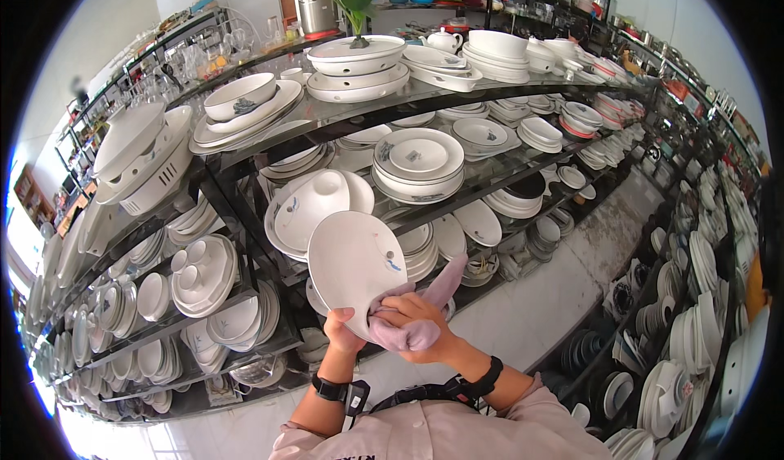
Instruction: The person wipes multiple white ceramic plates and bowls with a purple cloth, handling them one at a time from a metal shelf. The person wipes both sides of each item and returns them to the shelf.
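An oval white ceramic plate with a dark rim and a small blue and brown motif is tilted up in front of me. My left hand grips its lower left edge, thumb on the face. In my right hand is a bunched mauve cloth, pressed against the plate's lower right rim. One end of the cloth sticks up past my knuckles. Just beyond the held plate, more white dishes lie on the shelf, one with a round cup-like piece on it.
Glass shelves with black frames carry stacked bowls and plates. A covered oval dish with artificial flowers stands on top. More stacked dishes line the right side. A pale tiled floor runs between the shelves.
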### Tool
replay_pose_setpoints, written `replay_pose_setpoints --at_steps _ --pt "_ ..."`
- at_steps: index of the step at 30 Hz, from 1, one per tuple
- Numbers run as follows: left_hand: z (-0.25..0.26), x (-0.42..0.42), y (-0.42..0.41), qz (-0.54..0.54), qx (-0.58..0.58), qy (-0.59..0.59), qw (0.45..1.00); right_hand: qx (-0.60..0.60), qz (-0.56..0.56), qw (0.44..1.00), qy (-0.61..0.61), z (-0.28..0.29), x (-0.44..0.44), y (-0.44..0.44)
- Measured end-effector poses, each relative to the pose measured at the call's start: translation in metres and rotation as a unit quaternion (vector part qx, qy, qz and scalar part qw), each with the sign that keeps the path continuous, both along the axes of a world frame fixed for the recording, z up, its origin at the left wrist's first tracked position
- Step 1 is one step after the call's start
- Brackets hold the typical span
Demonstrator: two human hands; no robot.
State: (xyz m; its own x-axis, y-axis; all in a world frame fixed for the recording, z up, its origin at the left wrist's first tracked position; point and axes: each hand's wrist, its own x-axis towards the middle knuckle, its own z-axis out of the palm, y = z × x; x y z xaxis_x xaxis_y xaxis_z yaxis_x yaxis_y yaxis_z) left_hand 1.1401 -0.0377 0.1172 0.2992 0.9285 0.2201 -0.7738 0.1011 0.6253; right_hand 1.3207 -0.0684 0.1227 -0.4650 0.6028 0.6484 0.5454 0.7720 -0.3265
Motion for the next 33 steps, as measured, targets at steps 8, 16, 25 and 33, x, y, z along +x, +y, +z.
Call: replay_pose_setpoints --at_steps 8,16,25,33 --pt "-0.012 -0.008 0.000 0.055 0.021 0.049 0.997 -0.128 -0.041 0.990 0.041 0.011 -0.022 -0.017" --pt "-0.024 -0.015 -0.006 0.179 0.076 0.117 0.974 -0.423 0.146 0.827 0.341 -0.019 -0.028 -0.008" --pt "-0.013 -0.022 -0.009 0.197 0.047 0.116 0.972 -0.445 0.167 0.814 0.334 -0.015 -0.034 -0.019" --pt "0.006 -0.030 -0.002 0.048 -0.013 0.007 0.999 -0.118 0.150 0.975 0.114 0.006 -0.022 -0.005"
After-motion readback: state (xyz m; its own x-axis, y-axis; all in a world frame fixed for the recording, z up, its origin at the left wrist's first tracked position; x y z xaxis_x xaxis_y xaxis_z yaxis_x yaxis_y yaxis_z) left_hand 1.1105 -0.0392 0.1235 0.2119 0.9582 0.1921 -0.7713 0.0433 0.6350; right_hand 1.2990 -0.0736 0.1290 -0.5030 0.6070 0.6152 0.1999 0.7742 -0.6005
